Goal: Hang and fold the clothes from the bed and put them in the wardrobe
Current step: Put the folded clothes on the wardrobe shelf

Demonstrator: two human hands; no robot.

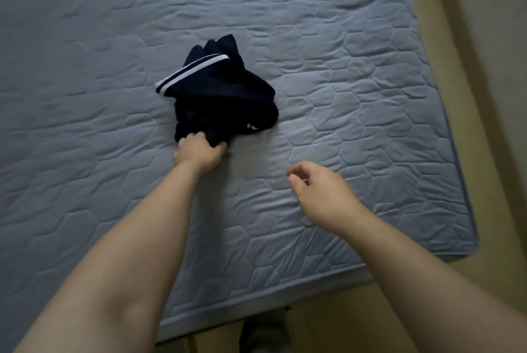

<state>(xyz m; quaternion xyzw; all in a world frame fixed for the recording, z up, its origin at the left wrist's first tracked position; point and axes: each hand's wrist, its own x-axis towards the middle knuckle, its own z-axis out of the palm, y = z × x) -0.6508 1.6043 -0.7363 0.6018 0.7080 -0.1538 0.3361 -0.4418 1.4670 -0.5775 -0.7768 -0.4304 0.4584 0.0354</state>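
A crumpled dark navy garment (225, 93) with two white stripes lies bunched in the middle of the blue quilted mattress (356, 73). My left hand (199, 151) grips the garment's near edge, fingers curled into the cloth. To its right, my right hand (316, 190) hovers just above the mattress, fingers loosely curled and holding nothing, a short way from the garment.
The mattress's right edge and near corner (467, 244) border a beige floor (490, 153). Floor also shows below the near edge, with a dark shape (256, 332) at the bottom centre. No wardrobe or hangers are in view.
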